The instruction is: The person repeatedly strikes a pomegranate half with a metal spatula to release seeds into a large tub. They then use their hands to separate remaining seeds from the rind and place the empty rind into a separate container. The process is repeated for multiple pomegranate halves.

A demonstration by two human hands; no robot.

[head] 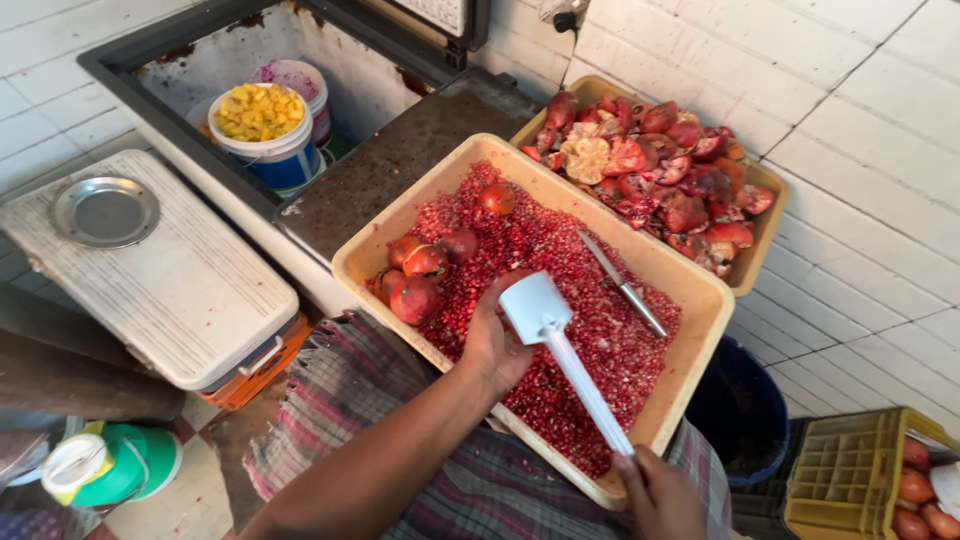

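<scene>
Over the near tray, my left hand was cupped over a piece of pomegranate, fingers closed on it as far as I could tell, and my right hand was clamped on the handle end of the white spatula, whose flat head sat just above that fruit. Around them the tray held a deep bed of loose red seeds, so much of the seeding looked done to me. Four or five pomegranates remained at its left end, with a knife lying on the seeds. Behind it, a second tray was heaped with emptied rinds.
</scene>
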